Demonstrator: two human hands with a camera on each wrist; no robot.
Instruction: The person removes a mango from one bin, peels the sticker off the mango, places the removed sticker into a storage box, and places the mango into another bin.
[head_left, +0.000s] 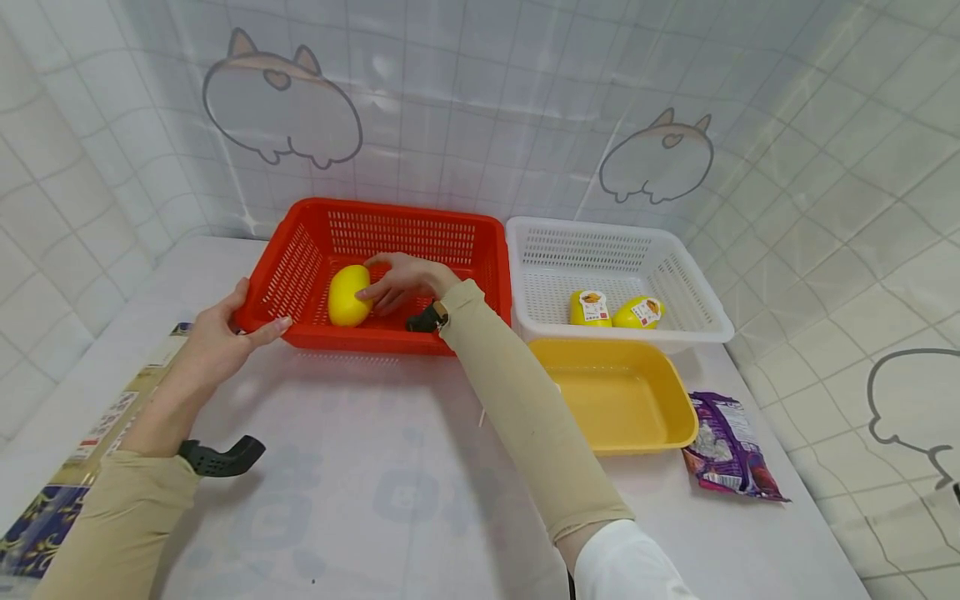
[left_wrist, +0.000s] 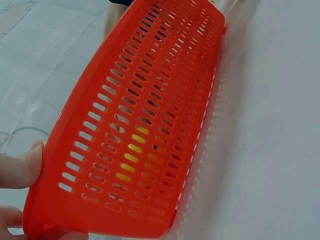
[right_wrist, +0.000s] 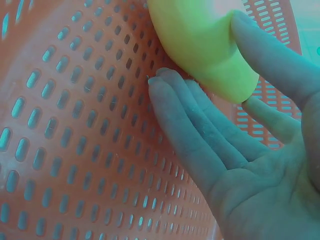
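From the head view I judge the sorting as partly done: two labelled yellow fruits lie in the white basket, one yellow fruit remains in the red basket. My right hand closes around this fruit.

Left wrist view: my left hand pinches the basket corner.

Right wrist view: thumb and fingers cup the fruit.
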